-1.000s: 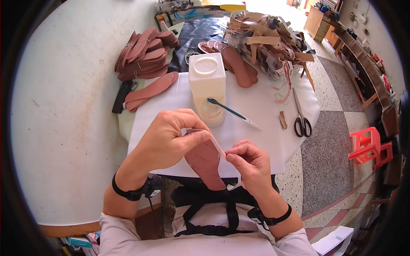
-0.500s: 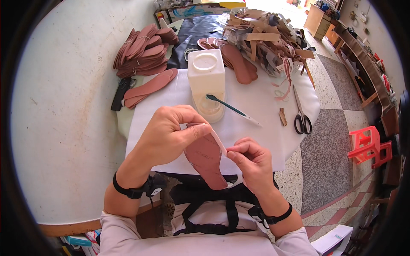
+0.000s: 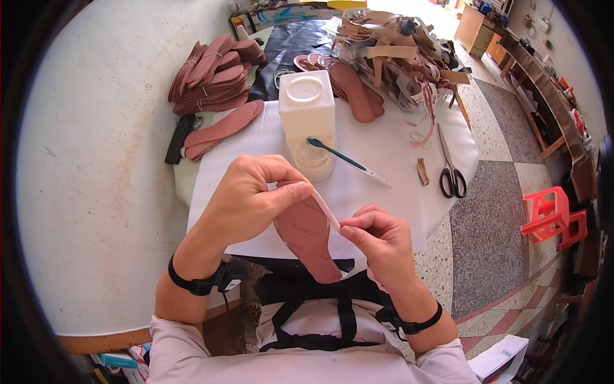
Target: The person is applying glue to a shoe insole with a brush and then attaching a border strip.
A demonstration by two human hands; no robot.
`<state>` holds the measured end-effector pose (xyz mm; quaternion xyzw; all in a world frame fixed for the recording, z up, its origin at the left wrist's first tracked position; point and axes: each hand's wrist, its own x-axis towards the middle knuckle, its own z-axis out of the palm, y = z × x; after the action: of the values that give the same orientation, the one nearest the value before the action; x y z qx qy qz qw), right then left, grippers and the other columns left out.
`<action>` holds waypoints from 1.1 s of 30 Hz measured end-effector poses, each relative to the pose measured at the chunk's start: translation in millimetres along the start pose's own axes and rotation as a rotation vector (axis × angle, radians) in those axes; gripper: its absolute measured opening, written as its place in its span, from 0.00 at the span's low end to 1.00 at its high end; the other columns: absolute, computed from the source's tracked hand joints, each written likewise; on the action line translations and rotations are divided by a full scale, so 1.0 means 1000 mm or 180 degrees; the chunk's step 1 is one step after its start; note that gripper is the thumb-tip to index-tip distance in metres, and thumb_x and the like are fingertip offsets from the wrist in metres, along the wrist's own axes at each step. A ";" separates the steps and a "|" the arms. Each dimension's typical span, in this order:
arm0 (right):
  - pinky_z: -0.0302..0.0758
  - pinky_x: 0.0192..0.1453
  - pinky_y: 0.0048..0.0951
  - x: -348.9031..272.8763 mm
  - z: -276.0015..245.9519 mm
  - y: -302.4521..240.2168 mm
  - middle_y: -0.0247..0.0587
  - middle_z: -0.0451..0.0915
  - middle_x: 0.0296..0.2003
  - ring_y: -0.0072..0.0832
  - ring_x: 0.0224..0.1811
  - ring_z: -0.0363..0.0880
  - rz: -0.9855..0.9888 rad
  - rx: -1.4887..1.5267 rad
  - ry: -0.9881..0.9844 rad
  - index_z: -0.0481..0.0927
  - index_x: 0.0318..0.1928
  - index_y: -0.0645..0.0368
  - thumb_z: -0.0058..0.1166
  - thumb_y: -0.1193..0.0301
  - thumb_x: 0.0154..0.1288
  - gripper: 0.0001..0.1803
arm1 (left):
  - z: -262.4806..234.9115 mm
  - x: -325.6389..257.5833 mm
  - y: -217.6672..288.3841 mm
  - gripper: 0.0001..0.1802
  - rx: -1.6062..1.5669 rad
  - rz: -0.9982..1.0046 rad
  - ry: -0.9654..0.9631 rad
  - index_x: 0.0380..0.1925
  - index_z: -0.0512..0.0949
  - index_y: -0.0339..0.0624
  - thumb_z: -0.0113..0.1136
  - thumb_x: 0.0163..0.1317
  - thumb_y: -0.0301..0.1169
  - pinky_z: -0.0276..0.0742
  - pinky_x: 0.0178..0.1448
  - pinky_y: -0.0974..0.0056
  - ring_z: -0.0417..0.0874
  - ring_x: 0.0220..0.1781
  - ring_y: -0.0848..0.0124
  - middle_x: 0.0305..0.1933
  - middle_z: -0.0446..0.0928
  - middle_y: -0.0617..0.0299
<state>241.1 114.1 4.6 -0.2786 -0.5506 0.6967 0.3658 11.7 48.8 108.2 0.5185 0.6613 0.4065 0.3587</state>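
Note:
A reddish-brown insole [image 3: 303, 233] hangs tilted in front of me, its underside facing up. My left hand [image 3: 259, 195] pinches its upper end between thumb and fingers. Along the insole's right edge runs a narrow pale pink strip [image 3: 325, 208]. My right hand [image 3: 378, 240] grips that strip between thumb and forefinger, close beside the edge. Just beyond my hands stands a whitish plastic container [image 3: 308, 121] with an opening low on its near side. A dark green brush with a white handle [image 3: 345, 160] rests with its head in that opening.
Bundled insoles [image 3: 211, 73] are stacked at the far left, with loose insoles [image 3: 224, 131] nearer. More insoles [image 3: 355, 93] lie behind the container, beside a heap of scrap strips [image 3: 400, 57]. Black-handled scissors [image 3: 452, 179] lie at the table's right. A red stool [image 3: 547, 214] stands on the floor.
My right hand has shifted slightly to the right and downward, still pinching the strip. The left hand and the insole have barely moved.

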 end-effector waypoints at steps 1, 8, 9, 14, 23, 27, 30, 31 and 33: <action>0.69 0.36 0.20 0.000 0.001 0.001 0.33 0.81 0.37 0.16 0.35 0.75 -0.0004 -0.0001 0.0008 0.91 0.40 0.67 0.69 0.80 0.66 0.04 | 0.000 0.000 0.000 0.07 -0.0018 -0.0020 0.0010 0.35 0.88 0.31 0.71 0.66 0.26 0.74 0.41 0.69 0.78 0.35 0.78 0.33 0.82 0.64; 0.67 0.34 0.19 -0.001 0.005 0.007 0.32 0.80 0.36 0.15 0.34 0.73 -0.0028 0.0084 0.0098 0.92 0.41 0.66 0.70 0.81 0.65 0.04 | 0.002 0.000 -0.001 0.07 -0.0133 0.0017 0.0058 0.36 0.89 0.30 0.70 0.68 0.26 0.75 0.42 0.70 0.80 0.37 0.78 0.34 0.82 0.64; 0.66 0.34 0.19 -0.002 0.006 0.007 0.32 0.80 0.36 0.14 0.34 0.73 -0.0033 0.0105 0.0116 0.92 0.41 0.66 0.70 0.81 0.65 0.05 | 0.003 0.000 0.000 0.07 -0.0222 -0.0018 0.0054 0.36 0.89 0.30 0.70 0.68 0.26 0.75 0.42 0.70 0.80 0.37 0.78 0.34 0.83 0.64; 0.65 0.33 0.18 -0.003 0.007 0.012 0.31 0.80 0.36 0.14 0.33 0.72 -0.0147 0.0137 0.0168 0.92 0.41 0.65 0.70 0.80 0.65 0.05 | 0.006 0.002 -0.006 0.08 -0.0467 0.0042 0.0030 0.37 0.89 0.29 0.69 0.69 0.26 0.76 0.43 0.70 0.81 0.38 0.77 0.36 0.83 0.63; 0.65 0.33 0.19 -0.004 0.007 0.013 0.31 0.81 0.36 0.14 0.32 0.73 -0.0291 -0.0070 0.0307 0.92 0.41 0.64 0.70 0.79 0.65 0.05 | 0.014 0.006 -0.016 0.09 -0.0692 0.0087 0.0064 0.37 0.89 0.29 0.68 0.71 0.27 0.76 0.48 0.69 0.81 0.40 0.76 0.38 0.84 0.61; 0.67 0.33 0.19 -0.004 0.010 0.014 0.32 0.81 0.36 0.14 0.32 0.73 -0.0340 -0.0185 0.0410 0.92 0.40 0.64 0.70 0.79 0.64 0.05 | 0.016 0.006 -0.016 0.09 -0.0666 0.0176 0.0120 0.36 0.89 0.29 0.69 0.71 0.27 0.76 0.49 0.68 0.81 0.41 0.76 0.37 0.84 0.61; 0.70 0.35 0.18 -0.003 0.016 0.011 0.33 0.81 0.37 0.14 0.32 0.75 -0.0255 -0.0219 0.0491 0.90 0.39 0.66 0.68 0.79 0.64 0.04 | 0.016 0.006 -0.017 0.09 -0.0667 0.0164 0.0122 0.36 0.89 0.29 0.68 0.71 0.27 0.76 0.50 0.68 0.81 0.41 0.76 0.37 0.84 0.61; 0.71 0.36 0.18 -0.003 0.018 0.009 0.33 0.81 0.38 0.14 0.31 0.75 -0.0209 -0.0229 0.0519 0.90 0.38 0.67 0.67 0.79 0.64 0.04 | 0.015 0.006 -0.018 0.09 -0.0664 0.0164 0.0113 0.36 0.89 0.30 0.68 0.71 0.27 0.76 0.50 0.69 0.81 0.41 0.76 0.37 0.84 0.61; 0.72 0.36 0.18 -0.002 0.017 0.008 0.34 0.81 0.39 0.14 0.31 0.76 -0.0186 -0.0322 0.0381 0.87 0.38 0.67 0.66 0.79 0.65 0.03 | 0.013 0.006 -0.015 0.09 -0.0662 -0.0010 0.0028 0.37 0.88 0.30 0.68 0.71 0.27 0.76 0.50 0.69 0.81 0.42 0.76 0.37 0.84 0.62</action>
<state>226.7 102.0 0.7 -0.3217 -0.5702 0.6391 0.4037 16.4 54.7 88.4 0.4756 0.6179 0.4747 0.4082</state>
